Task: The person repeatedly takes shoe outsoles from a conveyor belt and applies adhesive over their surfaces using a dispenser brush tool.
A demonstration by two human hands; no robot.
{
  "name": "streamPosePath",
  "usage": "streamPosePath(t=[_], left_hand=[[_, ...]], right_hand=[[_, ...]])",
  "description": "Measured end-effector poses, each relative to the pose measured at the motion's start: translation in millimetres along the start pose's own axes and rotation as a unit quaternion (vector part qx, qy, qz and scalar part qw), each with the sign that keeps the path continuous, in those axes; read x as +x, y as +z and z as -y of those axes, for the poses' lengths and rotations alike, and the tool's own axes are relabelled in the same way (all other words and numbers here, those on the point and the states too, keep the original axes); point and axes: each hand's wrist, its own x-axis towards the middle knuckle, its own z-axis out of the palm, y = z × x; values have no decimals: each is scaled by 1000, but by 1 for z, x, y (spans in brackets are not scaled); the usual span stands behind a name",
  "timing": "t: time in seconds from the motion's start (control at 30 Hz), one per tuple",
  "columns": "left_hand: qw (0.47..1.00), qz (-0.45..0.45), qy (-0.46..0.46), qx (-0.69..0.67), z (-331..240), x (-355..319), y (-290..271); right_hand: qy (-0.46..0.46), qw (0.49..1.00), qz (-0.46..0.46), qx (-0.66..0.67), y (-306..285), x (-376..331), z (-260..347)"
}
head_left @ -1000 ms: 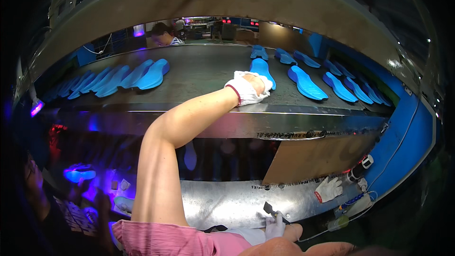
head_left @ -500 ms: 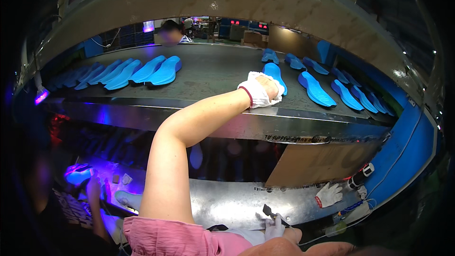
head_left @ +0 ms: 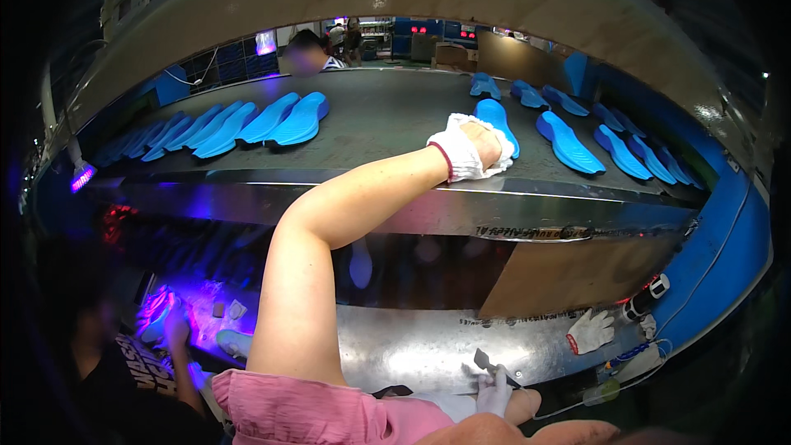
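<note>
My left hand (head_left: 476, 148), in a white knit glove with a dark red cuff, reaches across to the conveyor belt. Its fingers are closed around the near part of a blue shoe sole (head_left: 497, 122), partly hiding it. Low in the picture, my right hand (head_left: 494, 394), in a thin whitish glove, grips a dark tool with a flat, blade-like head (head_left: 484, 359). Whether that head is bristle or metal cannot be made out. Several more blue soles lie on the belt, in a row at the left (head_left: 298, 119) and in a group at the right (head_left: 568, 142).
The grey belt (head_left: 387, 111) runs under a curved beige hood (head_left: 362, 4). Below its metal edge are a steel worktop (head_left: 395, 346), a cardboard sheet (head_left: 568, 276) and a loose white glove (head_left: 591, 331). A co-worker (head_left: 99, 330) sits at left under purple light; another person is beyond the belt.
The view has shifted slightly, moving the scene rightward. My left hand stays on the blue sole and my right still holds the tool. The co-worker at left shows more, with a shoe part lower.
</note>
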Motion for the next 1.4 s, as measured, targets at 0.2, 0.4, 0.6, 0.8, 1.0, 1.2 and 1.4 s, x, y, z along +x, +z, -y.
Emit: streamPosePath(t=[0.2,0.4,0.6,0.8,1.0,1.2,1.4], left_hand=[[1000,15,-16,-7,-1,-4,-16],[998,48,-21,-41,3,12,-6],[998,-11,52,-20,1,-5,-9],[999,-5,18,-44,-1,-13,-17],[999,27,-6,-27,2,3,-16],[993,97,-53,-50,-13,0,-35],[997,49,-30,-50,-2,5,-13]], right_hand=[[16,999,13,-40,-11,15,-8],[2,1000,8,2,0,5,0],[-1,1000,10,11,-10,5,-8],[18,999,-35,-18,6,-2,-3],[34,999,27,23,2,1,1],[-2,1000,-25,9,2,0,2],[18,1000,2,-13,14,6,-11]])
